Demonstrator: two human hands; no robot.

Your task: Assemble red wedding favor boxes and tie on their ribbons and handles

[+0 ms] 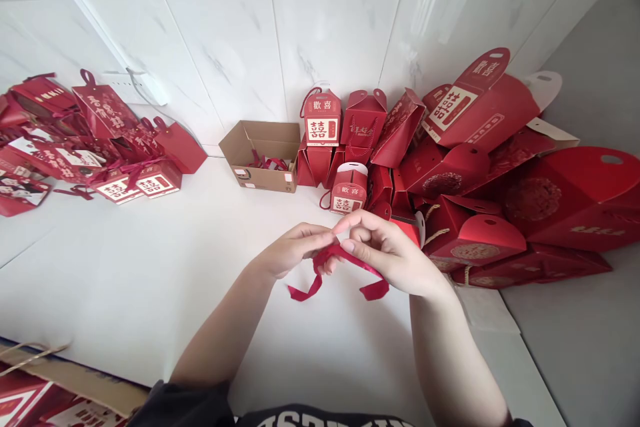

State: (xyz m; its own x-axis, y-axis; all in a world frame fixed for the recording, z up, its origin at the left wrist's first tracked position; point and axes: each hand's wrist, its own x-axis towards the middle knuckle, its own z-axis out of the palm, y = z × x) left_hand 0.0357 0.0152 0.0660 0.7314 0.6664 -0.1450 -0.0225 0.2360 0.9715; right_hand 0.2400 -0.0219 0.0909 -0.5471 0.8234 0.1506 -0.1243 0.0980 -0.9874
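Observation:
A dark red ribbon (373, 290) is held up between my two hands over the white table, its two loose ends hanging down on either side. My left hand (300, 247) pinches the ribbon near its middle, fingers bent around it. Close against it, my right hand (383, 250) also grips the ribbon, thumb below and index finger reaching to the left fingertips. Part of the ribbon is hidden behind the fingers, so I cannot tell whether it is knotted or looped there. Just beyond my hands stands a small red gift box (349, 197) with a white front label.
Many red gift boxes (470, 107) are heaped at the right along the tiled wall. An open cardboard box (265, 177) holding ribbon bits stands at the back. More red boxes (105, 107) lie at the left, below a wall socket (135, 88). A carton edge (75, 377) shows at lower left.

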